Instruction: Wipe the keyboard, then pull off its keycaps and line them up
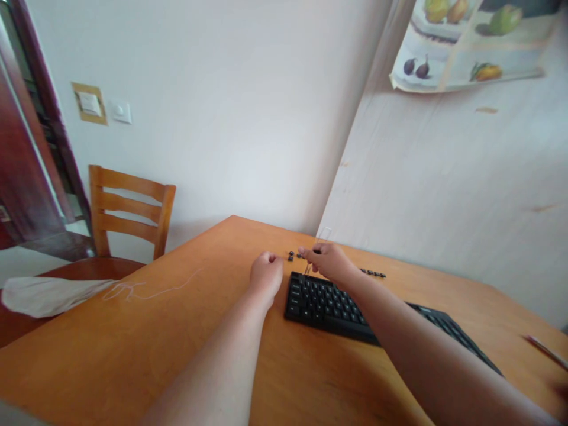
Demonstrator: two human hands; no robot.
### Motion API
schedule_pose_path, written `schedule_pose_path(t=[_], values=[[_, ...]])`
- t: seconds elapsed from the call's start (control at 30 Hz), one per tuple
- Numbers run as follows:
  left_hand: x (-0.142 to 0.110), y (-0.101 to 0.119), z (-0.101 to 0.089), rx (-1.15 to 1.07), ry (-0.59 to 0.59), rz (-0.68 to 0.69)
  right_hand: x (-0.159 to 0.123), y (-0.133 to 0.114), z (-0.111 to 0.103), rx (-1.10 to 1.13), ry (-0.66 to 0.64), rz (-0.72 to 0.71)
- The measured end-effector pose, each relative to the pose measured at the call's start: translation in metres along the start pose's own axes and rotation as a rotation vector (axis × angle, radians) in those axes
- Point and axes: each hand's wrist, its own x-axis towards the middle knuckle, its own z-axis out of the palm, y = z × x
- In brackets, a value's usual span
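A black keyboard (pixel 323 305) lies on the orange wooden table (pixel 177 331). My left hand (pixel 265 275) is closed in a fist just left of the keyboard's far corner; what it holds, if anything, is hidden. My right hand (pixel 331 261) hovers over the keyboard's far edge with fingers pinched on a thin wire tool (pixel 307 267), near several loose black keycaps (pixel 293 255). A short row of more keycaps (pixel 373 273) lies to the right behind the keyboard.
A wooden chair (pixel 126 210) stands at the table's far left. A white cloth (pixel 48 294) with a thin string (pixel 151 290) lies at the left edge. White walls close in behind and right, with a fruit poster (pixel 470 44). A pencil-like object (pixel 545 349) lies far right.
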Motion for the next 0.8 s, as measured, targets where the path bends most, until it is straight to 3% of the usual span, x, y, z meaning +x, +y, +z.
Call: schedule_pose_path(t=[0.4,0.8], values=[[0.004,-0.009,0.001,0.110,-0.056,0.100,-0.020,-0.009,0.016,-0.248,0.108,-0.104],[0.000,-0.006,0.002,0.240,-0.093,0.136,-0.027,-0.008,0.030,-0.293,0.155,-0.177]])
